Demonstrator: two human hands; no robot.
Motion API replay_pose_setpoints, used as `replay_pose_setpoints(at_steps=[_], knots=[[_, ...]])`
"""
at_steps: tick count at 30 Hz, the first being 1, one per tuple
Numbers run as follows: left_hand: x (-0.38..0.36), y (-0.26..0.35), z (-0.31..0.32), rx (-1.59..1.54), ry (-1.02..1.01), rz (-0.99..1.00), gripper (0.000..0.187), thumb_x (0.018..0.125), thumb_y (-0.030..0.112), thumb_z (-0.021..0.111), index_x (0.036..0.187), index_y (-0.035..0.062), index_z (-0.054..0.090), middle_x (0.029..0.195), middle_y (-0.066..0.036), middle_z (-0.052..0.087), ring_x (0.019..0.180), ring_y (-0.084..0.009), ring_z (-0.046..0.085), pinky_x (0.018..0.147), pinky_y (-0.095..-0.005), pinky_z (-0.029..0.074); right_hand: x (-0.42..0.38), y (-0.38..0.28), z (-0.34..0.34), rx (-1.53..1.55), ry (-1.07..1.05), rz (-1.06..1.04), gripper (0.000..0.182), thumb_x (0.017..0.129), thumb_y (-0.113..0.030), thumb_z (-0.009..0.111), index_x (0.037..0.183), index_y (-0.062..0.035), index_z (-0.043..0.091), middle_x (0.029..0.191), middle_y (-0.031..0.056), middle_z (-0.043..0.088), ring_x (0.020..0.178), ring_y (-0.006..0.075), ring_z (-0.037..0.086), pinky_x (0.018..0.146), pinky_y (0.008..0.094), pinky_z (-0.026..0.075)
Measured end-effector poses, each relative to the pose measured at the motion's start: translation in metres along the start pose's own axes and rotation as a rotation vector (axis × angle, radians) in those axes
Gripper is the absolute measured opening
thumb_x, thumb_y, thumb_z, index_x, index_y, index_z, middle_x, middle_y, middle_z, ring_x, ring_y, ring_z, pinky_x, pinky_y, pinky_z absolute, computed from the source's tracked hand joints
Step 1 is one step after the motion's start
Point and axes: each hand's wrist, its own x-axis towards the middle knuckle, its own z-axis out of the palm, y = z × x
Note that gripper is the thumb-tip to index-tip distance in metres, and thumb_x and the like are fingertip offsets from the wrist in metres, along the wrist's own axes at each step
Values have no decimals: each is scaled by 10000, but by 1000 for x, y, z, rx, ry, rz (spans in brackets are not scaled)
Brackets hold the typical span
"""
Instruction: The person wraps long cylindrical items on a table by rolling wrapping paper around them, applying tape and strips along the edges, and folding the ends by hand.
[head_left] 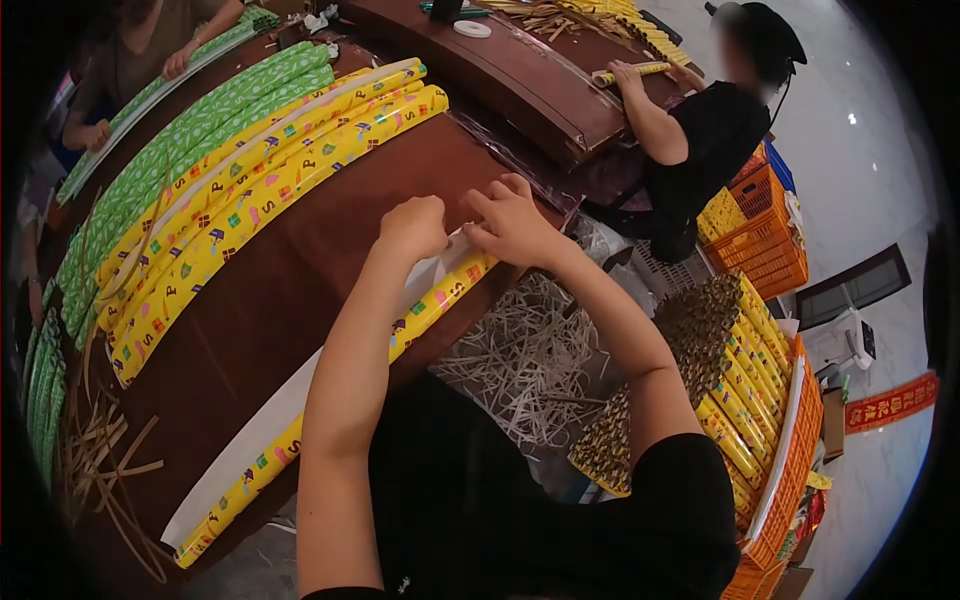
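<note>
A yellow printed wrapping paper roll (440,298) lies slantwise along the near table edge, its white inner side (255,440) partly unrolled. My left hand (415,230) is closed in a fist at the white sheet near the roll's far end; its fingertips are mostly hidden. Beside it, my right hand (512,222) curls its thumb and fingers around that same far end. My left forearm hides the middle of the roll.
Yellow rolls (270,190) and green rolls (190,150) lie across the brown table (270,290). Paper strips (110,470) hang at left. Shredded paper (530,360) sits below. An orange crate (800,440) holds more rolls. Two co-workers (700,140) handle rolls nearby.
</note>
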Motion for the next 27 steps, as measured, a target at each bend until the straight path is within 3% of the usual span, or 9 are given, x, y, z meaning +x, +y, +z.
replay_pose_setpoints(at_steps=[1,4,8,11,16,18,27], knots=[[-1,0,1,-5,-3,0,225,770,202,757,953,75,729,1039,-139,724,996,-310,695,839,-432,560,-1,2,-6,143,-33,17,254,823,-315,688,987,-136,613,775,15,647,960,240,578,1089,530,253],[-2,2,3,-28,22,-8,290,710,212,842,885,61,665,967,-124,717,949,-314,684,805,-428,535,-4,11,-20,124,-21,28,267,791,-301,726,981,-152,611,779,2,635,959,229,583,1095,537,254],[1,-1,6,-100,38,6,230,707,149,816,878,53,696,954,-127,721,932,-308,691,812,-411,540,-10,20,-18,-135,137,30,343,754,-344,785,970,-135,619,793,-6,636,934,221,589,1073,529,283],[5,-2,10,-163,56,27,213,702,96,782,897,35,725,948,-141,727,914,-303,700,815,-391,545,-15,26,1,-173,283,-18,363,766,-340,798,1005,-120,637,806,2,641,895,205,583,1070,486,286],[12,-7,14,-255,37,61,251,698,67,742,941,3,743,946,-166,732,891,-288,711,814,-363,550,-18,23,14,-199,372,-25,311,767,-319,779,953,-124,623,810,-8,649,883,209,567,1034,487,313],[11,-8,14,-288,-7,68,218,726,128,662,915,93,766,948,-127,740,943,-293,705,898,-417,524,-18,23,18,-202,386,-27,303,770,-310,776,954,-125,623,817,-7,652,875,208,563,1024,480,316],[18,-3,28,-317,110,75,182,795,230,700,892,87,758,927,-108,740,937,-279,696,901,-449,493,-19,21,24,-227,447,-28,284,779,-296,770,951,-122,627,823,-11,650,881,211,564,1010,462,320]])
